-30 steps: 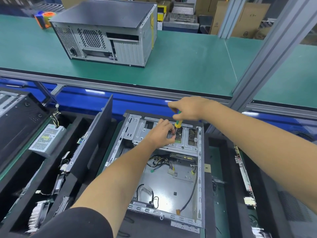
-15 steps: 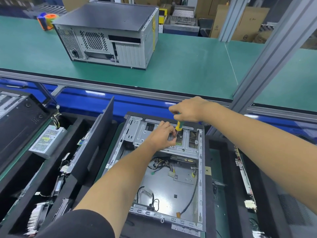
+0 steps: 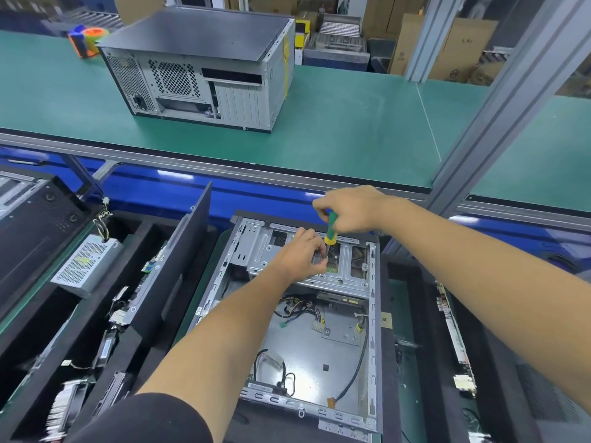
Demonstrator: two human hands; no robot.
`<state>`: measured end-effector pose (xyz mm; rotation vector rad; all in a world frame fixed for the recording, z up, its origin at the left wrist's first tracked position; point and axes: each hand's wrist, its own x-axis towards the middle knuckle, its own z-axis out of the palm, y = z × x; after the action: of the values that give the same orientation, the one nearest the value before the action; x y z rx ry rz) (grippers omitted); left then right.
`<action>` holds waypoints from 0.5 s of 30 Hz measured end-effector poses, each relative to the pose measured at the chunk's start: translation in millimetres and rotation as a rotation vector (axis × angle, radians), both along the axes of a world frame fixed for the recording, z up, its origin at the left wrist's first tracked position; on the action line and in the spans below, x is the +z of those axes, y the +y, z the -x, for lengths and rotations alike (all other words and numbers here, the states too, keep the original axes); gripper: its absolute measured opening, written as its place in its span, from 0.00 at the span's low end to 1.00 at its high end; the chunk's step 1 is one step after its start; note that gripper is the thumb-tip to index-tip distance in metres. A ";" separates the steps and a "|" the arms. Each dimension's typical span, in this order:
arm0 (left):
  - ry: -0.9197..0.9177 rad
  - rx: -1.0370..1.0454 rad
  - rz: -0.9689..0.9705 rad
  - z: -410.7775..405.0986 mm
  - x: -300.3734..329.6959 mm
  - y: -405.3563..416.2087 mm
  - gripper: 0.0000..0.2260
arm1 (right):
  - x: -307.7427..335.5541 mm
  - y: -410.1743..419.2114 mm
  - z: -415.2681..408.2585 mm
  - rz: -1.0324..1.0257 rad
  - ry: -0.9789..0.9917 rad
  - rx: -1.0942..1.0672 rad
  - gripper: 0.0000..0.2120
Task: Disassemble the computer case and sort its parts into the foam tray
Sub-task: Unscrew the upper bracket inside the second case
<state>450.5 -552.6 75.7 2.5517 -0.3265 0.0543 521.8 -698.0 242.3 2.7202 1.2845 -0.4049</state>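
Note:
An open metal computer case (image 3: 307, 353) lies flat in the black foam tray (image 3: 425, 330), cables loose inside it. Over the case's far drive bracket (image 3: 348, 273), my right hand (image 3: 351, 209) grips a screwdriver (image 3: 331, 230) with a green and yellow handle, its tip pointing down. My left hand (image 3: 302, 254) sits on the bracket just left of the tip, fingers curled and pinching at the shaft near the tip. The tip itself is hidden behind those fingers.
A power supply (image 3: 86, 266), a black side panel (image 3: 179, 263), a fan (image 3: 64, 407) and small boards sit in the foam slots on the left. A circuit board (image 3: 454, 334) stands in a right slot. A closed case (image 3: 204, 65) rests on the green bench beyond.
Both hands stay at the bracket. The screwdriver handle shows more below my right hand and the view has shifted slightly.

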 end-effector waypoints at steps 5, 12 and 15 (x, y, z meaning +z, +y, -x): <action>-0.007 0.007 0.008 0.6 -0.5 -0.1 0.07 | 1.0 -2.3 2.3 -0.014 0.100 -0.012 0.11; -0.013 0.003 -0.003 0.0 -1.1 -0.3 0.07 | -1.6 1.3 1.2 -0.009 0.001 0.024 0.04; -0.021 -0.004 0.008 0.1 -1.2 -0.1 0.07 | -2.3 -0.8 3.0 -0.053 0.078 0.001 0.11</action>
<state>450.3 -552.7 74.5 2.5441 -0.3388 0.0812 518.8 -698.8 240.0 2.7724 1.3346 -0.4890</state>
